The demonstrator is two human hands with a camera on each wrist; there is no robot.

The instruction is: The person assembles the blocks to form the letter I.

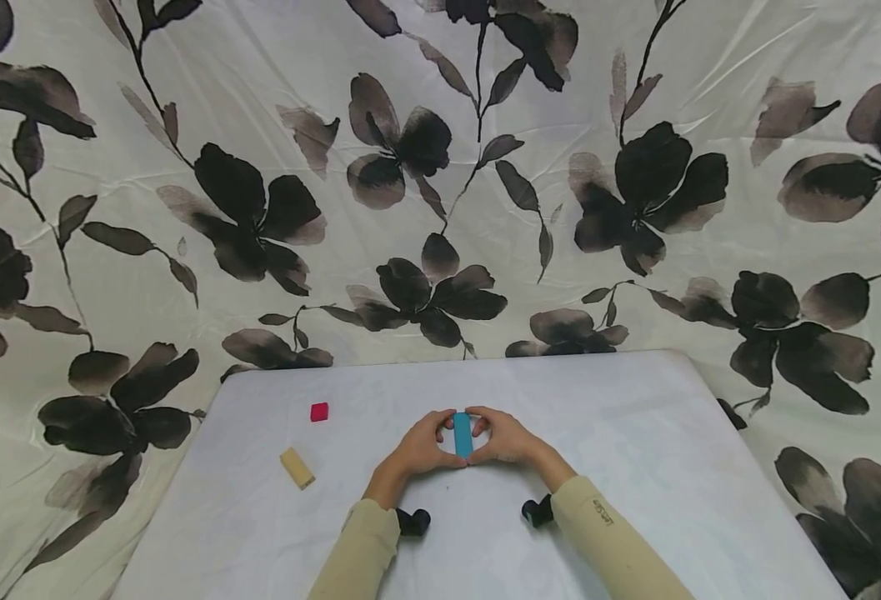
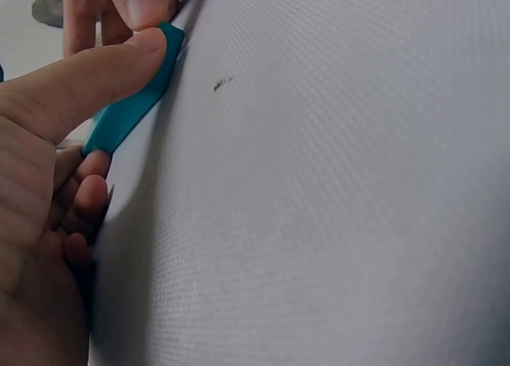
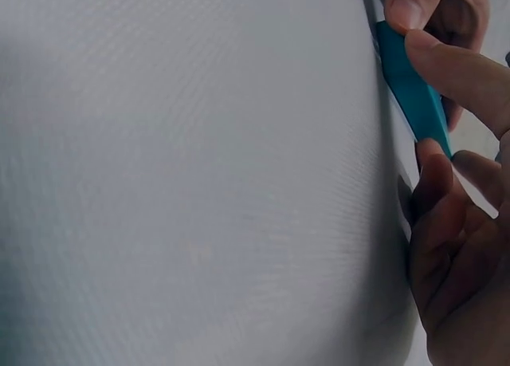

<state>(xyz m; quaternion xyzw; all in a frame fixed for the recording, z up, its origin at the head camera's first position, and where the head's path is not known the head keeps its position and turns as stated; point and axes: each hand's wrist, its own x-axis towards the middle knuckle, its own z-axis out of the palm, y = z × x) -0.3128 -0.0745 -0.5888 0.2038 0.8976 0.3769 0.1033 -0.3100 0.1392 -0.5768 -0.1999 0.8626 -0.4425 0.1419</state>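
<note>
Between both hands is a teal rectangular block (image 1: 463, 435), its long side pointing away from me in the head view. My left hand (image 1: 421, 443) pinches it from the left, thumb at the near end and fingers toward the far end. From the right, my right hand (image 1: 508, 437) grips it the same way. In the left wrist view the left thumb (image 2: 111, 75) presses on one end of the teal block (image 2: 131, 115), right beside the other thumb. The right wrist view shows the right thumb (image 3: 458, 71) on the same end of the teal block (image 3: 414, 91).
A red block (image 1: 319, 412) lies on the white tabletop (image 1: 635, 467), left of the hands toward the back. Nearer to me, a tan rectangular block (image 1: 297, 468) lies at a slant. Behind the table hangs a floral-patterned cloth (image 1: 530, 275).
</note>
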